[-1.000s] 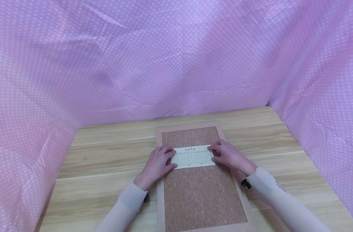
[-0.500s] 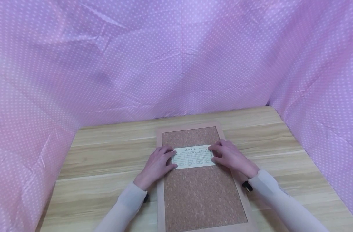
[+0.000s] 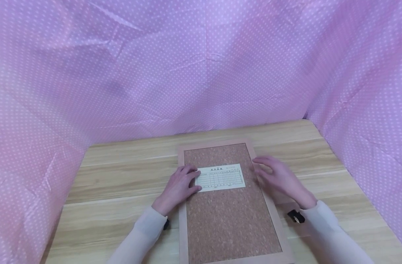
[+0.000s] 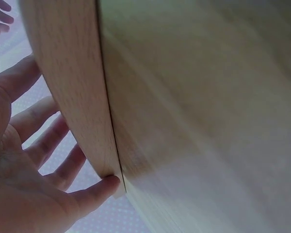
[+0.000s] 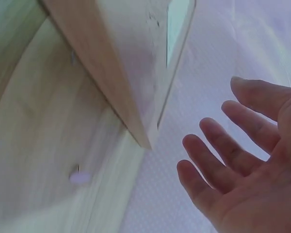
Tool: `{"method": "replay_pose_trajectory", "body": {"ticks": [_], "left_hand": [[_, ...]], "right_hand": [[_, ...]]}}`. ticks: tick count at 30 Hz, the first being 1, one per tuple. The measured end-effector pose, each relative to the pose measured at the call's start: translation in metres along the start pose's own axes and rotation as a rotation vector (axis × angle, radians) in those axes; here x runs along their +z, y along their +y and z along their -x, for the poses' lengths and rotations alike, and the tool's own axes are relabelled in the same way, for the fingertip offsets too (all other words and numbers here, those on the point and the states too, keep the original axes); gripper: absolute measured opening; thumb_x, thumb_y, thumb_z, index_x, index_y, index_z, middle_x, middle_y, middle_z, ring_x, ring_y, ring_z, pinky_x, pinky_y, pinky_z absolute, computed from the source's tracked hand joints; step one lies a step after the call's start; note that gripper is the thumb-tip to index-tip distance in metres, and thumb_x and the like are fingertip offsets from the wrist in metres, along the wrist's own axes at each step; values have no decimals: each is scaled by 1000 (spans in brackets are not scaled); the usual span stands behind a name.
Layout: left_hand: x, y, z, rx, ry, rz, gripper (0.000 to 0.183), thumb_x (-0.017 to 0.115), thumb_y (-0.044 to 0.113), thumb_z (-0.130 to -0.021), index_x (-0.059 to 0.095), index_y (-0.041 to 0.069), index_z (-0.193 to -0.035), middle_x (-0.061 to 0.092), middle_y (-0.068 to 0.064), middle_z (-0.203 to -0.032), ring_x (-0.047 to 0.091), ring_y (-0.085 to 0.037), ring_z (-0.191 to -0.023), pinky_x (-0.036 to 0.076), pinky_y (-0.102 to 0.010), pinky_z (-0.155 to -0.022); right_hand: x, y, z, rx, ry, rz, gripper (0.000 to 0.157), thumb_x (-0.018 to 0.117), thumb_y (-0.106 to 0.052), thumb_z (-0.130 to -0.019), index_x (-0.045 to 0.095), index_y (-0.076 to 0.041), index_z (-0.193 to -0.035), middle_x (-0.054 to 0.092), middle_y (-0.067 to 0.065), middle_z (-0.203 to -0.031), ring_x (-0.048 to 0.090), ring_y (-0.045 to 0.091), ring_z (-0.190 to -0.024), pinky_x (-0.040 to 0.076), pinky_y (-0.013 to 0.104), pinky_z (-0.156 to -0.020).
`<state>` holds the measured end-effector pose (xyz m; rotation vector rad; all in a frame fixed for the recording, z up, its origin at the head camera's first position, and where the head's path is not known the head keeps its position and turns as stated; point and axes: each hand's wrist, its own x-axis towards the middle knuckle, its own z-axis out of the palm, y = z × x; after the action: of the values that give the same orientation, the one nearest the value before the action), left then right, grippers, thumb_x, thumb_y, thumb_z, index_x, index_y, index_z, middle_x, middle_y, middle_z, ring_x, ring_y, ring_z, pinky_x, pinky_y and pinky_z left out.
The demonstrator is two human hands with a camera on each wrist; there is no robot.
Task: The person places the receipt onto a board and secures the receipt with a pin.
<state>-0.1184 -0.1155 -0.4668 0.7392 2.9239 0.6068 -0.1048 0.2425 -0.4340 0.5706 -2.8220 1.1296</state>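
Head view: pink dotted cloth (image 3: 201,66) backs a wood-grain table (image 3: 125,176), spread hands (image 3: 178,185) (image 3: 281,179) flanking a paper slip (image 3: 220,178).

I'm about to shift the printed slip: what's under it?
The printed slip lies on the cork board. The patch directly beneath is covered, so anything else there cannot be seen.

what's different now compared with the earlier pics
The right hand has let go of the right end of the printed slip and moved to the right, toward the right edge of the cork board. The left hand stays at the slip's left end; slip and board look unmoved.
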Motion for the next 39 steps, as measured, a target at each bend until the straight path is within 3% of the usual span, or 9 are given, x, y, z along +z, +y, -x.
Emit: {"method": "replay_pose_trajectory", "body": {"ticks": [12, 14, 16, 18, 20, 24, 27, 39], "left_hand": [[-2, 2, 0, -8, -9, 12, 54, 83, 30, -89, 68, 3, -134, 59, -11, -137, 50, -39, -130, 46, -56, -103], [-2, 2, 0, -11, -11, 12, 54, 83, 30, -89, 68, 3, -134, 59, -11, -138, 50, -38, -131, 46, -56, -103], [-3, 2, 0, -14, -12, 13, 55, 82, 31, -89, 68, 3, -134, 59, -11, -138, 50, -38, -131, 46, -56, -104], [-3, 2, 0, -15, -12, 16, 55, 82, 31, -89, 68, 3, -134, 59, -12, -138, 50, -38, -131, 46, -56, -104], [-3, 2, 0, -15, -11, 18, 55, 82, 30, -89, 68, 3, -134, 59, -12, -138, 50, -38, -131, 46, -56, -104], [-3, 2, 0, -12, -8, 22, 54, 83, 30, -89, 68, 3, -134, 59, -11, -138, 50, -38, -130, 46, -56, -104], [-3, 2, 0, -9, -7, 22, 54, 83, 30, -89, 68, 2, -133, 59, -12, -137, 51, -39, -130, 46, -56, -104], [-4, 2, 0, -2, -10, 23, 54, 83, 30, -89, 68, 2, -133, 59, -12, -137, 51, -39, -130, 46, -56, -103]], "right_hand": [[-24, 19, 24, 68, 75, 13, 39, 72, -16, -98, 66, -2, -135, 63, 21, -139, 57, 44, -129, 42, 61, -106], [-26, 22, 28, 52, 90, 28, 37, 72, -12, -97, 68, -2, -132, 65, 20, -135, 60, 42, -125, 46, 52, -104], [-28, 26, 31, 24, 102, 39, 34, 73, -7, -96, 69, -2, -129, 68, 19, -130, 63, 41, -119, 51, 36, -101], [-29, 30, 33, -4, 98, 38, 32, 73, -3, -94, 71, -1, -126, 71, 17, -126, 65, 39, -115, 50, 20, -97], [-29, 34, 36, -21, 88, 39, 31, 74, 0, -92, 72, -1, -123, 73, 16, -121, 67, 38, -110, 48, 14, -94], [-29, 42, 40, -2, 32, 24, 32, 76, 1, -90, 73, -2, -121, 73, 16, -119, 69, 37, -107, 57, 35, -92], [-28, 47, 43, 13, -9, 11, 32, 76, 3, -89, 72, -1, -121, 72, 17, -119, 69, 37, -105, 58, 47, -89], [-28, 61, 47, 14, -92, 36, 26, 79, -1, -86, 75, -6, -111, 74, 7, -110, 70, 23, -96, 59, 35, -84]]}}
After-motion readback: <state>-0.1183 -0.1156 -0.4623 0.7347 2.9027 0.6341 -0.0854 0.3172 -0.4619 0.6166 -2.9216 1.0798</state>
